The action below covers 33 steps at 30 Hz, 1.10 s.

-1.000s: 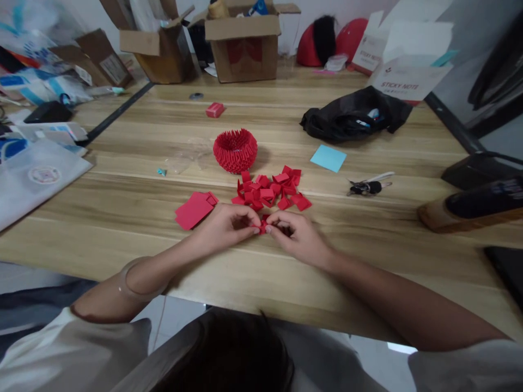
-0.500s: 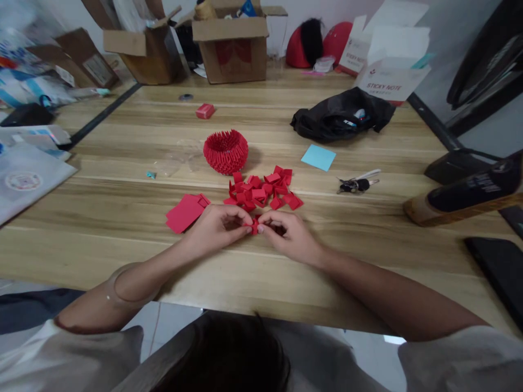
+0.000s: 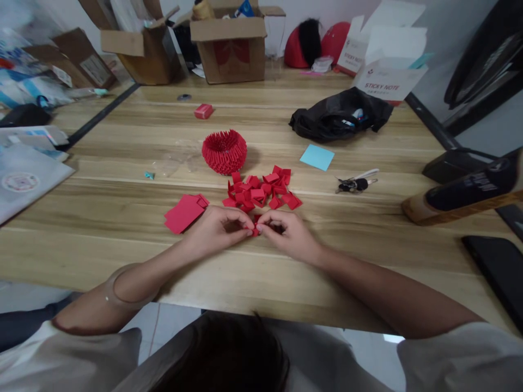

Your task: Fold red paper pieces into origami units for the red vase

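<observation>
Left hand (image 3: pixel 218 227) and right hand (image 3: pixel 286 231) meet fingertip to fingertip, both pinched tight on one small red paper piece (image 3: pixel 255 228), just short of the folded red pile (image 3: pixel 261 190) on the surface (image 3: pixel 122 207).

Keys (image 3: pixel 354 185), blue note (image 3: pixel 317 157), blk bag (image 3: pixel 335 117)

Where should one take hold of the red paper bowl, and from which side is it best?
Probably cup the bowl low on its outer wall from left and right. Its rim is thin upright points, likely easy to bend, and the pile of folded pieces lies right before it.
</observation>
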Each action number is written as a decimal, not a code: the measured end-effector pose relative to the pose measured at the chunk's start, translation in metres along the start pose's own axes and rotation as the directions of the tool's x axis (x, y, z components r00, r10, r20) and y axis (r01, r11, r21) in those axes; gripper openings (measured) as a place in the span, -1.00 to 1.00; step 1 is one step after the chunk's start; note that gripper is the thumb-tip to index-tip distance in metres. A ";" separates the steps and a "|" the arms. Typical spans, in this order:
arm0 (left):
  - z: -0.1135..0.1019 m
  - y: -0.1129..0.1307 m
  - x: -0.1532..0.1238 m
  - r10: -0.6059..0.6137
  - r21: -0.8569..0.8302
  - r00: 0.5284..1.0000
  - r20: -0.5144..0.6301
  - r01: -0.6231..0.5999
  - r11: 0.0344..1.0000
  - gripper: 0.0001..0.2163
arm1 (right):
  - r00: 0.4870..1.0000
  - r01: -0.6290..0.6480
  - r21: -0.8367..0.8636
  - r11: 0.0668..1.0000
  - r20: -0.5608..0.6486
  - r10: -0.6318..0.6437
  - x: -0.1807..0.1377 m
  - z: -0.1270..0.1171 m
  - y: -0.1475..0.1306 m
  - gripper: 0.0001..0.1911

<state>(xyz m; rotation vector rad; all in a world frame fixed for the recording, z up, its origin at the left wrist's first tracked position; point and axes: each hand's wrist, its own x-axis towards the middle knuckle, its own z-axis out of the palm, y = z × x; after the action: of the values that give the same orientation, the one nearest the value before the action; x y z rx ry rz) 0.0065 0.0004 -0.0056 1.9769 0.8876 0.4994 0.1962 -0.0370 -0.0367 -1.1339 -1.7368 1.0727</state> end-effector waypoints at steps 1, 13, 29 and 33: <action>0.000 -0.001 0.000 0.001 0.008 1.000 -0.001 -0.001 1.000 -0.89 | 1.000 -0.007 0.007 1.000 0.006 0.007 0.000 0.000 0.000 -0.89; 0.002 0.004 0.000 -0.037 -0.131 0.997 -0.060 0.028 0.991 -0.91 | 1.000 -0.009 -0.010 1.000 0.006 0.009 0.000 -0.002 -0.005 -0.87; 0.002 0.009 0.002 -0.092 -0.224 0.966 -0.242 0.037 0.974 -0.93 | 1.000 0.020 0.002 1.000 0.018 -0.020 0.000 0.001 0.006 -0.91; 0.002 0.010 0.002 -0.085 -0.217 0.969 -0.230 0.035 0.976 -0.91 | 1.000 0.014 0.007 1.000 0.022 -0.014 0.000 0.002 0.006 -0.91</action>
<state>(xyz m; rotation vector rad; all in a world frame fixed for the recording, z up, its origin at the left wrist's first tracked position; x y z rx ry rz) 0.0129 -0.0029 0.0019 1.7149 0.9957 0.7758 0.1963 -0.0358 -0.0427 -1.1085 -1.7544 1.0850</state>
